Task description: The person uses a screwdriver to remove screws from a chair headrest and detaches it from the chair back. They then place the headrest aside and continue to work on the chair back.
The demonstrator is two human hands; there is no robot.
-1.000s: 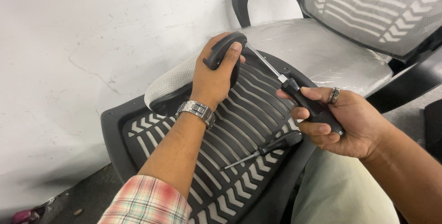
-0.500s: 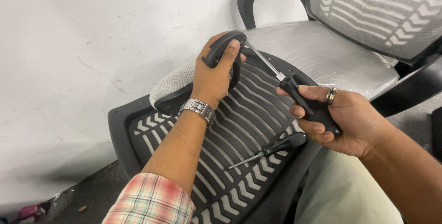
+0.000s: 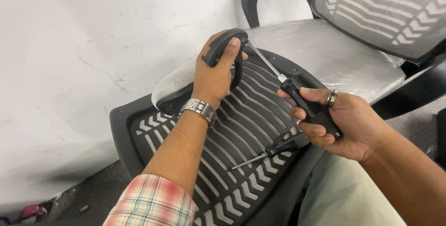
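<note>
R hand [image 3: 346, 124] screwdriver [image 3: 297, 98]: shaft up-left into armrest [image 3: 223, 47].

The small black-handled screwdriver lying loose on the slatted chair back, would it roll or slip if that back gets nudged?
Probably a little. The small black-handled screwdriver has a round handle and thin metal shaft, so it could roll. It lies across the ribs of the black slatted plastic chair back, which may catch it. That back looks tilted, so a slide downhill seems possible.

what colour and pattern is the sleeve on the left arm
The sleeve is a plaid check in pink, orange, white and pale green, seen in the head view at the bottom edge.
</note>
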